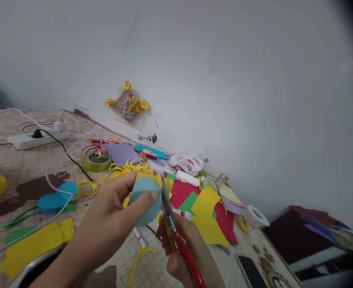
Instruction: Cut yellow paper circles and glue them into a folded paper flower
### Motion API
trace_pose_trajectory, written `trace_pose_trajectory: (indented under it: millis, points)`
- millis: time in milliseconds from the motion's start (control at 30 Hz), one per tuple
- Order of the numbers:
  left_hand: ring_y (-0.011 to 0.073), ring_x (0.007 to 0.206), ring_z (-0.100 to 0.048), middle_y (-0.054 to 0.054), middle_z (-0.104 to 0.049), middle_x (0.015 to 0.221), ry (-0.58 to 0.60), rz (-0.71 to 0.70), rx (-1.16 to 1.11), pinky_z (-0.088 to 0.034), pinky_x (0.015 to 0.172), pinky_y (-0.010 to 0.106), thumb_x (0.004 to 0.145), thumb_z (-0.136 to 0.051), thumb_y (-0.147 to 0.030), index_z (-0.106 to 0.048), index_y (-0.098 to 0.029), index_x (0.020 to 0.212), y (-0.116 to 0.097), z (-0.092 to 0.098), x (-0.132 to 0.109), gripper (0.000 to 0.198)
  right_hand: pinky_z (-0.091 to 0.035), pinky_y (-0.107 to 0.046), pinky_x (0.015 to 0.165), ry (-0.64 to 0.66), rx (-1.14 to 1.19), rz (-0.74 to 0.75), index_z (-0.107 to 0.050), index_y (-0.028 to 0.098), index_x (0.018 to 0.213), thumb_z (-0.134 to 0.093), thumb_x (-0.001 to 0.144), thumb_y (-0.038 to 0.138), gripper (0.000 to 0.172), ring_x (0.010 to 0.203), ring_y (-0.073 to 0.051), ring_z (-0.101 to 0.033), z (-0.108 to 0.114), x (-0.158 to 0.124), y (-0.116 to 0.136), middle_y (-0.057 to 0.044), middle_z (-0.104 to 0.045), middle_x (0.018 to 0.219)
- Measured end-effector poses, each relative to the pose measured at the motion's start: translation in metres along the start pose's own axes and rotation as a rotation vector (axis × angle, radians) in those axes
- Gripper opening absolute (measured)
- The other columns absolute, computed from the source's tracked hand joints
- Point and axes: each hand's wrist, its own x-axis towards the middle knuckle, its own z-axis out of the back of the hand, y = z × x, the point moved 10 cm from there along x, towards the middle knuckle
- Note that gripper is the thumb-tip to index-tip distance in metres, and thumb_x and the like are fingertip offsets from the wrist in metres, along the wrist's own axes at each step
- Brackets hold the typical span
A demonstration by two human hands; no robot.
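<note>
While left hand [110, 212] pinches blue paper [145, 202], right hand [179, 244] grips scissors [190, 262]

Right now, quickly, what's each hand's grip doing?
Left hand: closed, holding a blue paper disc.
Right hand: closed, holding red-handled scissors.

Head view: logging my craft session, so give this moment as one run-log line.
left hand: holds blue paper disc | right hand: holds red-handled scissors | scissor blades: at disc edge
</note>
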Motion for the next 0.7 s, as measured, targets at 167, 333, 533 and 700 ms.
trace_pose_trajectory:
  millis: [167, 333, 533, 700]
  points:
    - [0.0067, 0.051, -0.058, -0.006, -0.063, 0.06, 0.098, 0.062, -0.143, -0.043, 0.046, 0.012, 0.08, -0.063, -0.027, -0.063, -0.022, 0.069, 0.001, -0.012, -0.001, 0.012, -0.045, -0.027, 0.053, 0.041, 0.061, -0.067, -0.062, 0.021, 0.097, -0.041, 0.06, 0.092, 0.083, 0.061, -0.017, -0.053, -0.002, 0.0, -0.008, -0.005, -0.059, 0.077]
    - [0.006, 0.049, -0.058, -0.007, -0.063, 0.058, 0.131, 0.1, -0.213, -0.043, 0.046, 0.011, 0.08, -0.063, -0.024, -0.061, -0.021, 0.067, 0.002, -0.015, -0.001, 0.013, -0.047, -0.027, 0.055, 0.02, 0.041, -0.051, -0.063, 0.02, 0.101, -0.044, 0.063, 0.089, 0.08, 0.065, -0.018, -0.055, 0.002, -0.002, -0.009, -0.007, -0.06, 0.083]
    - [0.0052, 0.048, -0.057, -0.008, -0.061, 0.055, 0.133, 0.108, -0.235, -0.041, 0.044, 0.01, 0.079, -0.064, -0.023, -0.065, -0.022, 0.07, 0.002, -0.016, -0.001, 0.009, -0.044, -0.027, 0.048, 0.032, 0.032, -0.078, -0.063, 0.022, 0.099, -0.043, 0.061, 0.091, 0.081, 0.059, -0.017, -0.053, -0.002, -0.003, -0.02, -0.005, -0.057, 0.075]
    - [0.0063, 0.048, -0.057, -0.007, -0.062, 0.055, 0.129, 0.092, -0.21, -0.041, 0.044, 0.012, 0.08, -0.064, -0.024, -0.063, -0.023, 0.07, 0.001, -0.015, -0.002, 0.01, -0.043, -0.028, 0.046, -0.035, 0.037, -0.082, -0.065, 0.023, 0.093, -0.05, 0.061, 0.088, 0.074, 0.056, -0.018, -0.052, 0.0, -0.001, -0.029, -0.005, -0.059, 0.075]
